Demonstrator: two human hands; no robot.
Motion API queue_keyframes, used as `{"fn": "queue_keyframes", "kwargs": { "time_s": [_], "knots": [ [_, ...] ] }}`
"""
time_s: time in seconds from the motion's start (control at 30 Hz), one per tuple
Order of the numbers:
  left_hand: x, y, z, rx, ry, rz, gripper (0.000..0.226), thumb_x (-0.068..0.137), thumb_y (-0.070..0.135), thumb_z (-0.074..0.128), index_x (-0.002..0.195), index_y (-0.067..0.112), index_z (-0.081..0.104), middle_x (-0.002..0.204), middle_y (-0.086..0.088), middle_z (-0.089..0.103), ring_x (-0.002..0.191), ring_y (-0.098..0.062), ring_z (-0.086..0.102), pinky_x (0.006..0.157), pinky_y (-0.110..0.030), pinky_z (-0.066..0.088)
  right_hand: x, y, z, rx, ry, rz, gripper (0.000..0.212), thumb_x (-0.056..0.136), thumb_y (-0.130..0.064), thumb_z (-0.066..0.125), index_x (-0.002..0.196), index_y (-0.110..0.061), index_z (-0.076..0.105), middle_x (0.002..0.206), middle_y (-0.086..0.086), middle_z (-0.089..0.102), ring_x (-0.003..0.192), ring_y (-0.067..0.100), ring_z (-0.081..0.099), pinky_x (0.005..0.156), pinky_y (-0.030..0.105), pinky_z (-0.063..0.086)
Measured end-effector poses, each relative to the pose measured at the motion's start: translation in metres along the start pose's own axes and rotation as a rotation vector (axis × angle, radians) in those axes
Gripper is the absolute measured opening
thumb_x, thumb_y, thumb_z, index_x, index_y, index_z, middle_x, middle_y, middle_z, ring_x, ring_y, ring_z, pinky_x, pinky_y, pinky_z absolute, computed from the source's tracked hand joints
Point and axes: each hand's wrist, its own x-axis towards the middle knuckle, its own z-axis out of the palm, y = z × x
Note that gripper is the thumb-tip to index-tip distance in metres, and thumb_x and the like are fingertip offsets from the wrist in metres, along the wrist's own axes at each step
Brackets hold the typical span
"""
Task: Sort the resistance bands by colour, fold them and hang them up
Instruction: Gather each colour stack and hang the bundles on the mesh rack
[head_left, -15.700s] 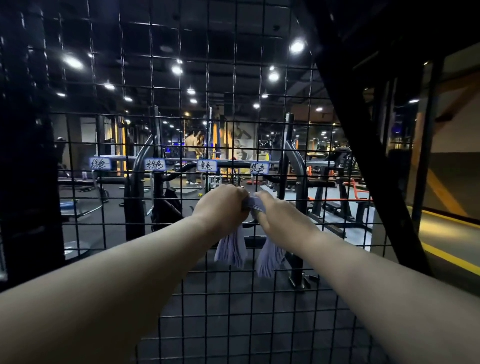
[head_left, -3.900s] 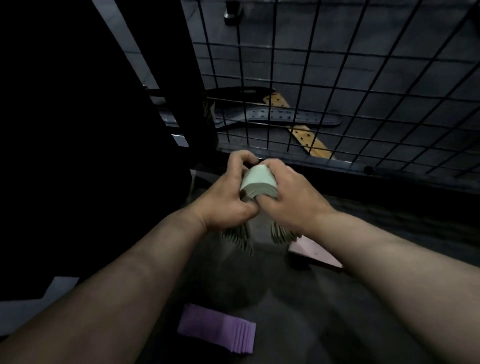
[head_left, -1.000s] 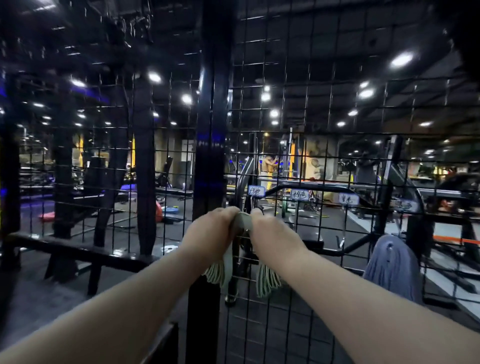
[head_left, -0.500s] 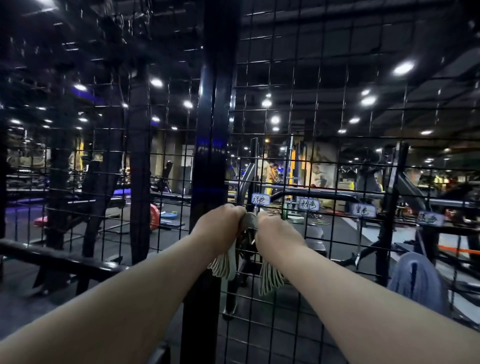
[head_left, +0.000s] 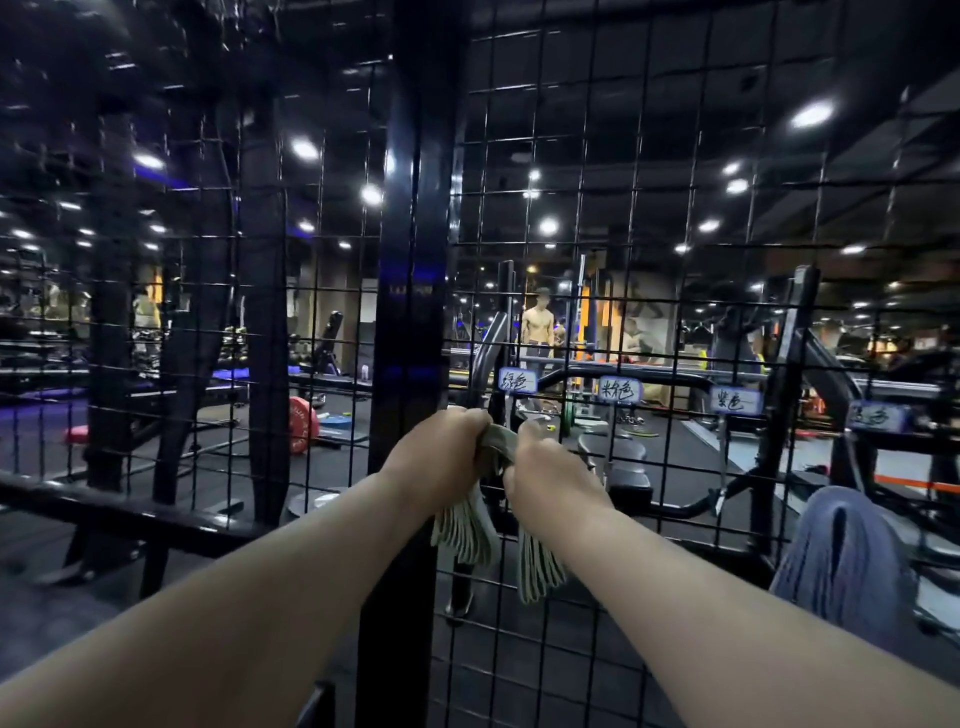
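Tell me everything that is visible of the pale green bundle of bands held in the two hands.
The green bands are a stack of thin, flat, pale green strips, rubbery in look, folded in the middle. The fold arches between the left hand and the right hand, whose curled fingers both grip it. Two layered ends hang below the hands, one under each, edges fanned. The bundle is held up at the black wire grid, below the leftmost label; contact with the grid cannot be told.
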Motion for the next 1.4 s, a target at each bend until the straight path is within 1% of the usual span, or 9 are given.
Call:
{"fn": "queue_keyframes", "kwargs": {
  "time_s": [0.23,0.43,0.57,0.73,0.93,1.03,1.17,1.27,1.4],
  "knots": [
    [-0.013,-0.003,0.015,-0.070,0.042,-0.113,0.017,0.087,0.018,0.056,0.103,0.013,0.060,0.099,-0.004,0.065,0.088,-0.023,0.062,0.077,-0.039,0.053,-0.001,-0.007,0.010,0.010,-0.013,0.008,0.038,0.100,-0.014,0.038,0.137,-0.008,0.030,0.122,0.015,0.052,0.102,0.033,0.058,0.068,0.036,0.038],
    [-0.004,-0.006,0.005,-0.175,0.037,-0.190,0.019,0.082,0.007,0.064,0.099,0.016,0.067,0.087,0.003,0.068,0.081,-0.015,0.064,0.073,-0.031,0.054,0.007,-0.008,0.010,-0.053,0.033,-0.017,0.037,0.100,-0.013,0.039,0.135,-0.007,0.033,0.121,0.019,0.055,0.102,0.036,0.061,0.067,0.036,0.041],
    [-0.005,-0.009,0.009,-0.218,0.045,-0.186,0.018,0.083,0.008,0.069,0.086,0.025,0.063,0.073,0.012,0.062,0.068,-0.004,0.057,0.058,-0.013,0.042,0.005,-0.006,0.015,0.057,-0.007,0.027,0.042,0.100,-0.011,0.036,0.141,-0.010,0.027,0.129,0.017,0.047,0.107,0.035,0.057,0.073,0.038,0.040],
    [-0.012,-0.007,0.020,-0.279,0.071,-0.171,0.020,0.081,0.005,0.059,0.097,0.015,0.065,0.093,0.002,0.064,0.084,-0.013,0.060,0.074,-0.029,0.050,-0.003,-0.008,0.020,0.256,-0.002,0.087,0.023,0.098,-0.015,0.038,0.121,-0.014,0.033,0.121,0.013,0.048,0.097,0.032,0.057,0.071,0.040,0.045],
    [-0.015,-0.001,0.029,-0.380,0.011,-0.161,0.021,0.075,0.003,0.044,0.083,0.021,0.049,0.093,-0.006,0.056,0.075,-0.017,0.055,0.057,-0.026,0.041,-0.007,-0.008,0.022,0.293,-0.016,0.125,0.024,0.096,-0.021,0.040,0.118,-0.014,0.031,0.120,0.014,0.046,0.103,0.034,0.053,0.077,0.042,0.045],
    [-0.017,0.003,0.024,-0.370,0.005,-0.170,0.025,0.077,-0.001,0.046,0.098,0.013,0.050,0.097,-0.001,0.053,0.080,-0.014,0.056,0.064,-0.028,0.048,-0.008,-0.007,0.020,0.261,-0.050,0.109,0.036,0.097,-0.024,0.046,0.125,-0.012,0.028,0.125,0.016,0.043,0.111,0.035,0.053,0.081,0.040,0.045],
    [-0.021,0.007,0.018,-0.444,-0.031,-0.148,0.041,0.072,-0.007,0.054,0.107,0.015,0.049,0.096,0.009,0.052,0.084,0.000,0.053,0.063,-0.007,0.040,-0.015,-0.005,0.024,0.262,-0.065,0.096,0.043,0.096,-0.022,0.048,0.130,-0.011,0.023,0.129,0.014,0.037,0.115,0.035,0.052,0.090,0.045,0.048],
    [-0.028,0.007,0.021,-0.539,-0.046,-0.177,0.053,0.072,-0.009,0.052,0.116,0.019,0.045,0.104,0.007,0.056,0.096,-0.003,0.058,0.078,-0.014,0.047,-0.018,-0.003,0.030,0.297,-0.052,0.117,0.044,0.094,-0.020,0.049,0.130,-0.013,0.024,0.128,0.012,0.036,0.114,0.034,0.052,0.091,0.047,0.049],
    [-0.039,0.009,0.027,-0.581,-0.026,-0.270,0.054,0.075,-0.009,0.051,0.121,0.017,0.044,0.103,0.010,0.055,0.095,-0.002,0.056,0.071,-0.010,0.043,-0.022,-0.003,0.034,0.321,-0.054,0.111,0.077,0.092,-0.018,0.054,0.153,-0.014,0.006,0.158,0.011,0.014,0.139,0.033,0.032,0.107,0.046,0.039]
  ]
}}
